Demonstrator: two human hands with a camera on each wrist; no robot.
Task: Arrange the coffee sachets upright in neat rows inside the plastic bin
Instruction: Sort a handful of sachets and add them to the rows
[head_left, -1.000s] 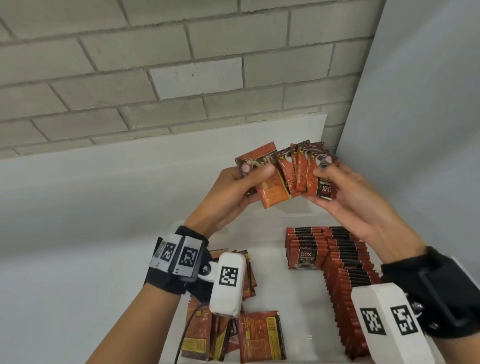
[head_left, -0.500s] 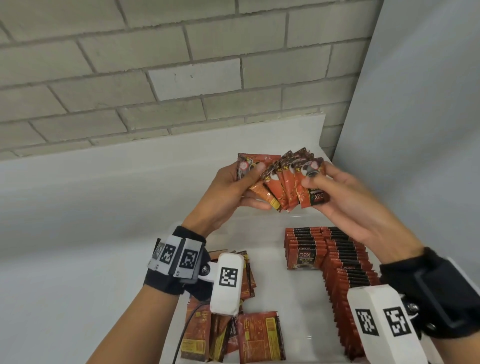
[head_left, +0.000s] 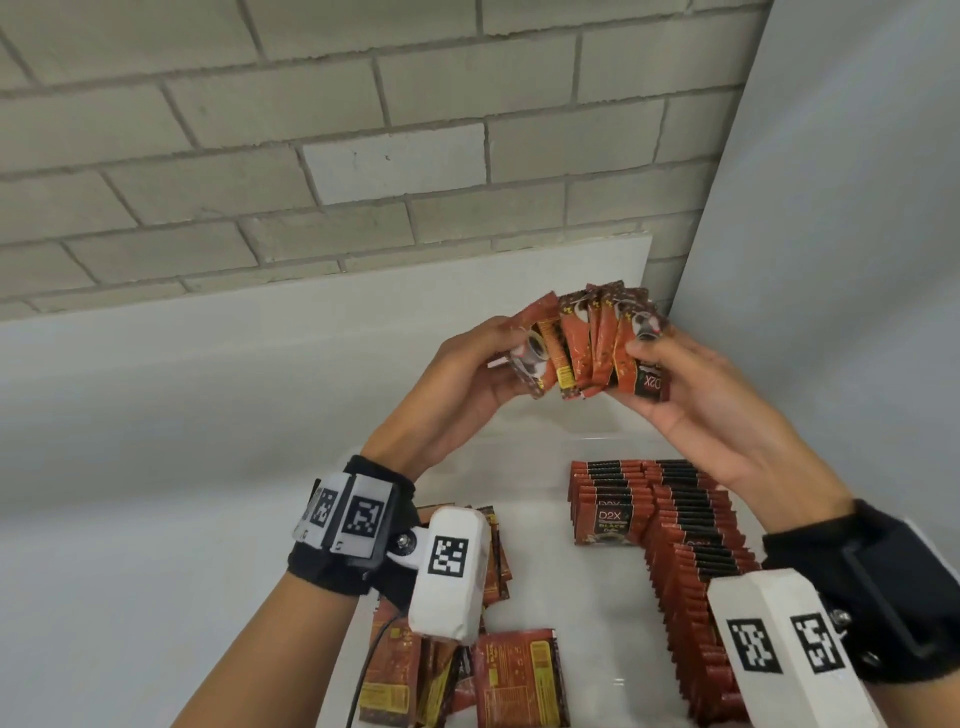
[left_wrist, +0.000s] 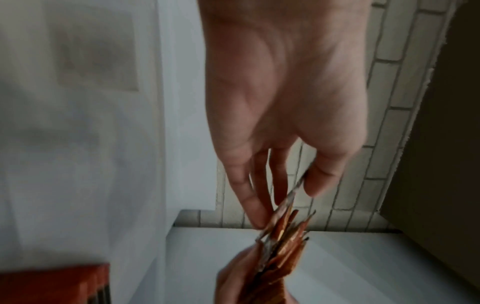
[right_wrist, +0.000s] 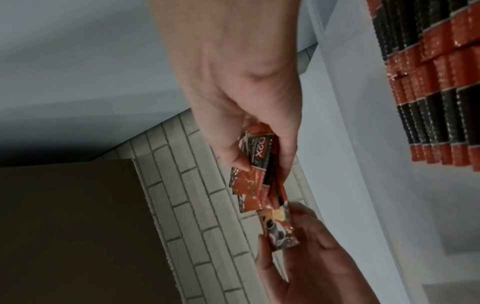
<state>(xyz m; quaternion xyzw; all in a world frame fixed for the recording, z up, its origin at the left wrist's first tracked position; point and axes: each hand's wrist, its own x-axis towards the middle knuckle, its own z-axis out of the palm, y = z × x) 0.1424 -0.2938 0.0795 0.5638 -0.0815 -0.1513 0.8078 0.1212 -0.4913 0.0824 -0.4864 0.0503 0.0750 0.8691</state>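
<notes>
Squaring a tighter, less fanned handful of sachets (head_left: 589, 343), left hand (head_left: 470, 379) and right hand (head_left: 691, 395) pinching it, upright rows (head_left: 675, 525) partly filling the bin (head_left: 597, 623), loose sachets (head_left: 498, 675) remaining.

Tabletop (head_left: 130, 519): white, plain, butting against a pale brick wall (head_left: 311, 130) at the far edge. A clear plastic bin (head_left: 597, 431) sits directly on it, toward the right side near a grey panel (head_left: 857, 260). Tabletop surface to the left of the bin shows only bare white.
</notes>
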